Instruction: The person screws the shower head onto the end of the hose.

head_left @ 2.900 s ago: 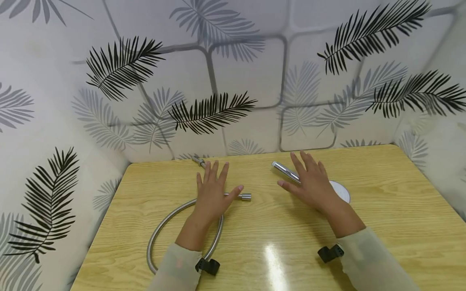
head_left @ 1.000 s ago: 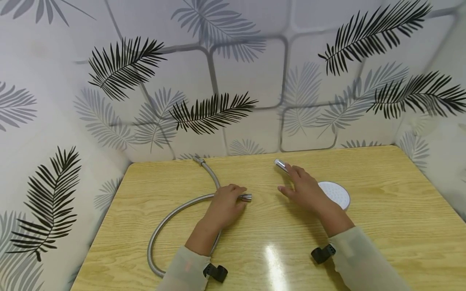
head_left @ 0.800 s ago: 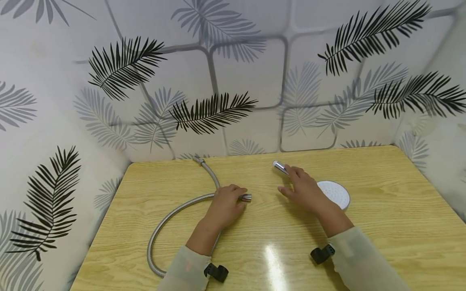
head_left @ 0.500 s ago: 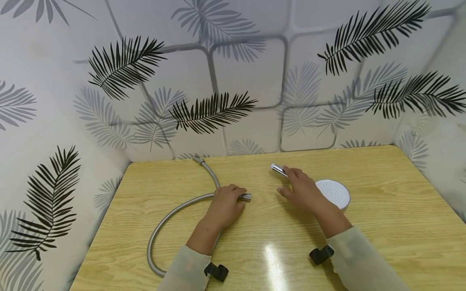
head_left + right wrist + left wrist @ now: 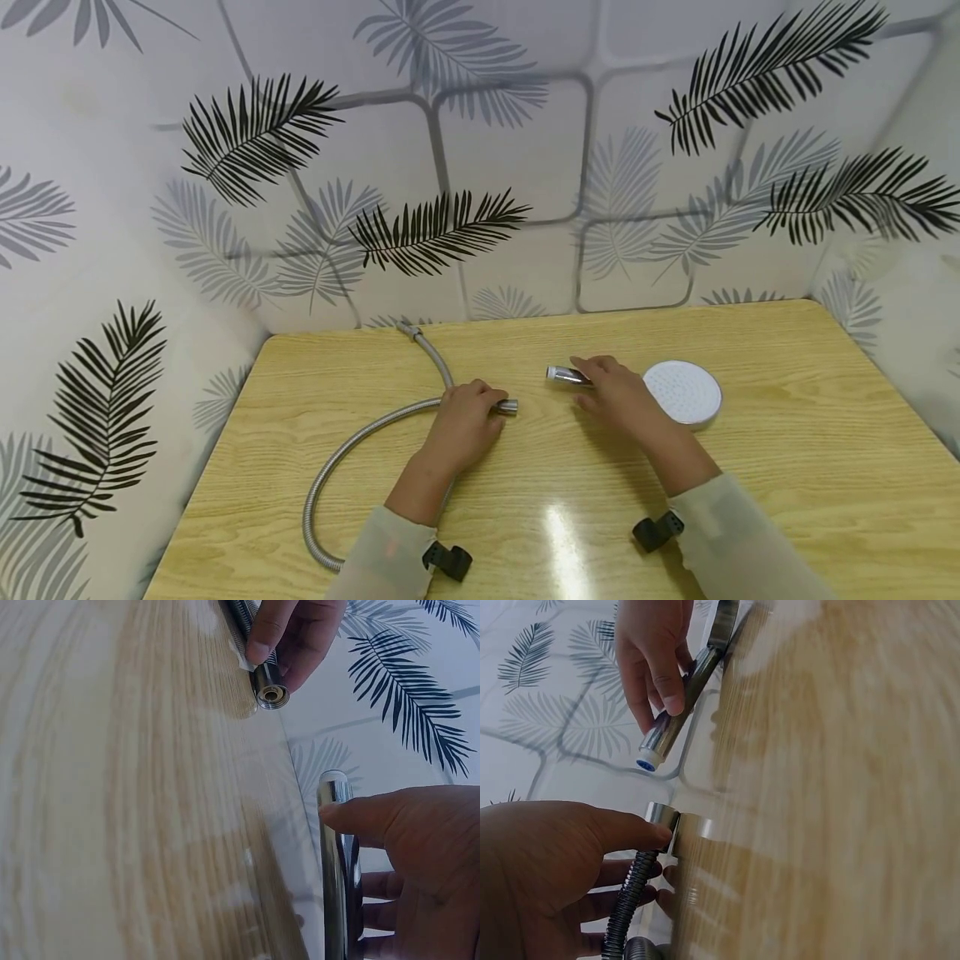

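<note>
A flexible metal shower hose (image 5: 330, 467) lies in a loop on the left of the table. My left hand (image 5: 467, 425) pinches it just behind its end fitting (image 5: 507, 407), thumb against the fitting in the left wrist view. My right hand (image 5: 618, 400) holds the chrome handle of a shower head (image 5: 682, 392), whose white round face points up. The handle's end (image 5: 334, 784) points left toward the hose fitting, with a gap between the two. Seen from the right wrist, the fitting's open threaded mouth (image 5: 272, 696) faces the handle.
The hose's other end (image 5: 409, 330) lies by the table's back edge. A wood-grain table (image 5: 810, 433) spreads under both hands. Behind it and at the sides stand walls (image 5: 517, 150) with a leaf pattern. A black wrist camera (image 5: 447, 561) sits on the left sleeve.
My right hand has gripped the shower head's handle and swung its end toward me and leftward, closer to the hose fitting. My left hand came down onto the hose and has stayed there.
</note>
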A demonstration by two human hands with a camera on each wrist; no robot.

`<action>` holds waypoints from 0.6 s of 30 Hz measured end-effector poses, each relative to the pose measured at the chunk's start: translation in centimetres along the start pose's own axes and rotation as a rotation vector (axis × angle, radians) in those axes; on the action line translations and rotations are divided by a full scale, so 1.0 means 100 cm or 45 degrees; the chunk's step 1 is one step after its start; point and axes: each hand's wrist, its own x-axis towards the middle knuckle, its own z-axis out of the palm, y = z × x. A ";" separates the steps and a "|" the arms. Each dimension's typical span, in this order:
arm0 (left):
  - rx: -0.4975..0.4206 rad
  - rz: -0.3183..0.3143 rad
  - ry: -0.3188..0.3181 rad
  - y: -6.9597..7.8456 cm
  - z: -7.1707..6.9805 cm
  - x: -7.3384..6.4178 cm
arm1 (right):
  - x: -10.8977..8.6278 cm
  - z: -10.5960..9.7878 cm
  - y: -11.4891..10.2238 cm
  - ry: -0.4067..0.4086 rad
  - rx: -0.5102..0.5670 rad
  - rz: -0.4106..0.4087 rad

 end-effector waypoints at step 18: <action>0.077 -0.015 -0.027 -0.001 -0.002 0.004 | -0.001 0.000 0.002 -0.061 -0.094 -0.071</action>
